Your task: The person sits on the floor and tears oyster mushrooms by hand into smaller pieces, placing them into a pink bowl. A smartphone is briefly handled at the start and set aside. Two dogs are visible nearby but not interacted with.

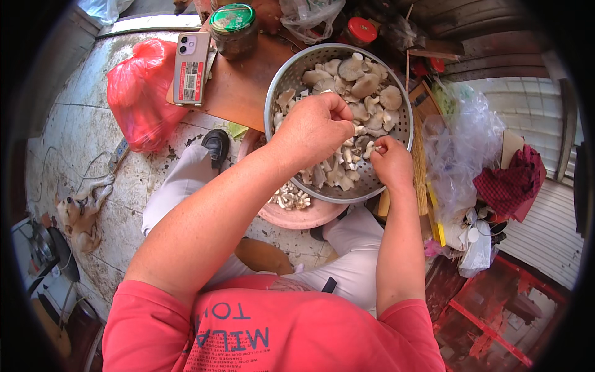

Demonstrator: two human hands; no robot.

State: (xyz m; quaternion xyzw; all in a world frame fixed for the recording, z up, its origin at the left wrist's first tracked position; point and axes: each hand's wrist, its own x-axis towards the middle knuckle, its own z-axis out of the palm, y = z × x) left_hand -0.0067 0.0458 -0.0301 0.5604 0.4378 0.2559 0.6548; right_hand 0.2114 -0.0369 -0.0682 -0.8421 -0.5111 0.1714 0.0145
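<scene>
A metal colander with punched holes holds many grey-and-white oyster mushrooms, some whole and some in torn pieces. Over its middle, my left hand has its thumb and fingers curled close together. Whether it grips anything is hidden by the hand itself. At the near right side of the colander, my right hand pinches a small mushroom piece between thumb and fingertips. Under the colander sits a pink basin, with trimmed mushroom stems showing at its left.
A brown wooden board carries a phone and a green-lidded jar. Left of it is a red plastic bag. A dog lies on the tiled floor near a power strip. Clear plastic bags crowd the right side.
</scene>
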